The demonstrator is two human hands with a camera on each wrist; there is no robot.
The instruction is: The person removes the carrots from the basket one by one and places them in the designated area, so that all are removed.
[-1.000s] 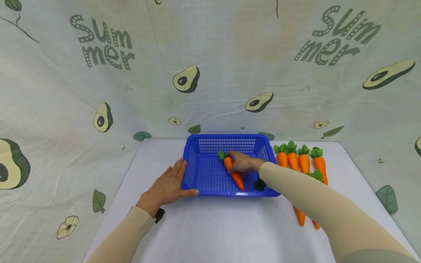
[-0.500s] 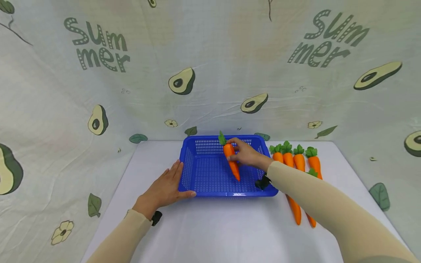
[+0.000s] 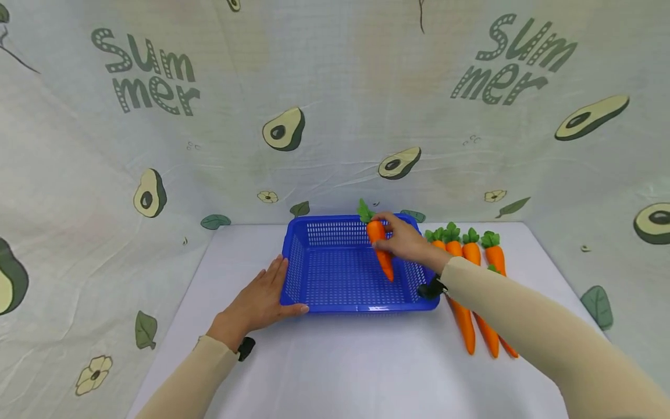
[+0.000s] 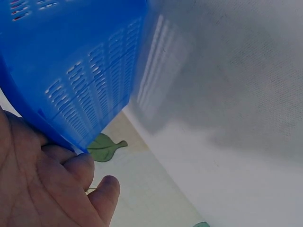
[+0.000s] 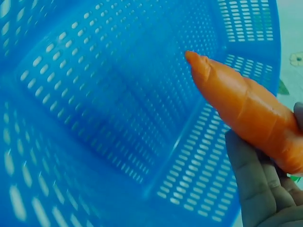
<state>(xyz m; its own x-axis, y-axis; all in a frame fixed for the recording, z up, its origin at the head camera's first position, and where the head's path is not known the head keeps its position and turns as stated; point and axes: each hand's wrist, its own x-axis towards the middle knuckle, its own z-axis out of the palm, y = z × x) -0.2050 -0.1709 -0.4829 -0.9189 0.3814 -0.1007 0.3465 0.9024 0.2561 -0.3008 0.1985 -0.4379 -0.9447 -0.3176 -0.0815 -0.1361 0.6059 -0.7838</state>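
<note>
An orange carrot with a green leafy top (image 3: 380, 250) is pinched near its thick end by my right hand (image 3: 405, 238), over the right part of a blue perforated basket (image 3: 330, 285). The right wrist view shows the carrot's tapered tip (image 5: 222, 85) pointing over the basket floor (image 5: 128, 94), with fingers (image 5: 251, 175) along its side. My left hand (image 3: 256, 302) rests with straight fingers against the basket's left rim, thumb at the front corner. In the left wrist view its fingers (image 4: 78, 165) touch the rim beside the basket's slotted wall (image 4: 90, 80).
Several more carrots (image 3: 463, 326) lie side by side on the white table (image 3: 335, 361) right of the basket, partly hidden under the right sleeve (image 3: 523, 308). A printed cloth (image 3: 335, 116) hangs behind the table.
My right hand has lifted the carrot up from the basket floor and moved it toward the back right. The left hand has stayed at the rim. The view has shifted slightly.
</note>
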